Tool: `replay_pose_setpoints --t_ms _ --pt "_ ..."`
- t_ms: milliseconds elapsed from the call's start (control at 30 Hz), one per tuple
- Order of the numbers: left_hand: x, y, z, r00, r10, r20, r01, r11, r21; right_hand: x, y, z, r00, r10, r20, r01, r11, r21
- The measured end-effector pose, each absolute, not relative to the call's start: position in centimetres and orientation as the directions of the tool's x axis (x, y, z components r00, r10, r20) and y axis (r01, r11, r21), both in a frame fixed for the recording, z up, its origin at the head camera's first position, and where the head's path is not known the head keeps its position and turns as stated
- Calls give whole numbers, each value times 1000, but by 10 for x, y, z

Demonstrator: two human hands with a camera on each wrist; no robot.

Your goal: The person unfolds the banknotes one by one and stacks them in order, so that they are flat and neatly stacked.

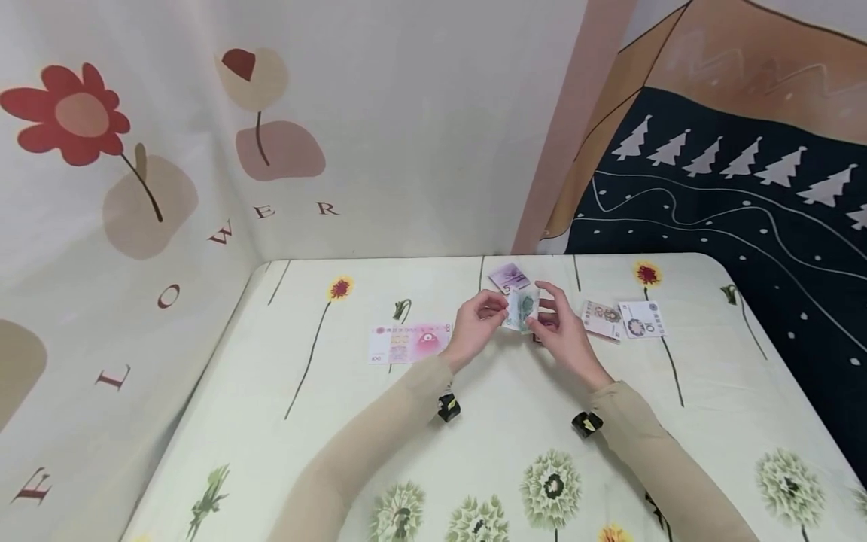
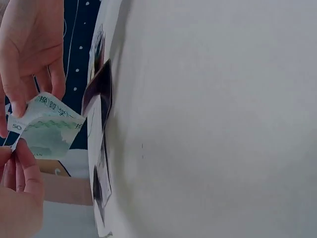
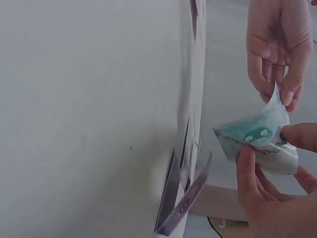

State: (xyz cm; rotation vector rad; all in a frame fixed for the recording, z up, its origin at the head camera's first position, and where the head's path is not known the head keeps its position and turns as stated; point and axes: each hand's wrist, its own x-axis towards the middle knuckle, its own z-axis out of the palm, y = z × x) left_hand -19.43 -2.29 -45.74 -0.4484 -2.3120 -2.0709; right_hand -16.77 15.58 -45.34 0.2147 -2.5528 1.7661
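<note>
Sleeves in beige extend forward over the tabletop, whose pale cover carries printed dandelions in its nearest part. A small black device sits at the left wrist, and a similar dark unit at the right.

Beyond the wrists, the left hand and the right hand face each other with a green banknote between them, held up off the tabletop. The left grip pinches one end between thumb and fingertips; the right grip clasps the other end, thumb on one face and fingers on the opposite one. The note is bent, its ends curving, and the number 50 reads on it in the left wrist view.

To the left of the left hand, a pink banknote marked 100 lies flat, its right end close to the wrist. On the other side, near the right hand, lie a brownish banknote and a white-edged 10 note, side by side; whether they overlap is unclear. Farther back, just behind the green one, rests a purple banknote, which looks bent in the right wrist view.

Behind the tabletop hangs white cloth with printed flowers and letters, meeting a dark panel of white trees at right.
</note>
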Motion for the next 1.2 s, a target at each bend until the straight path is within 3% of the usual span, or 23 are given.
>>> replay_pose_setpoints --t_ms 233,533,800,1000,1200 --pt "-188 -39 -456 -967 137 213 223 67 972 -146 152 -418 -990 -44 132 -139 311 -940" --pt "-186 -61 -474 -982 79 174 186 180 966 -147 158 -425 -988 -89 125 -146 293 -945" --pt "-177 -79 -482 -997 49 65 75 243 967 -162 169 -460 -987 -147 61 -97 247 -964" --pt "-175 -89 -482 -997 -28 -71 -75 213 974 -162 167 -465 -973 -228 48 -94 197 -976" --pt "-172 -99 -479 -988 -37 -147 -151 132 980 -161 161 -464 -970 -239 54 -103 197 -975"
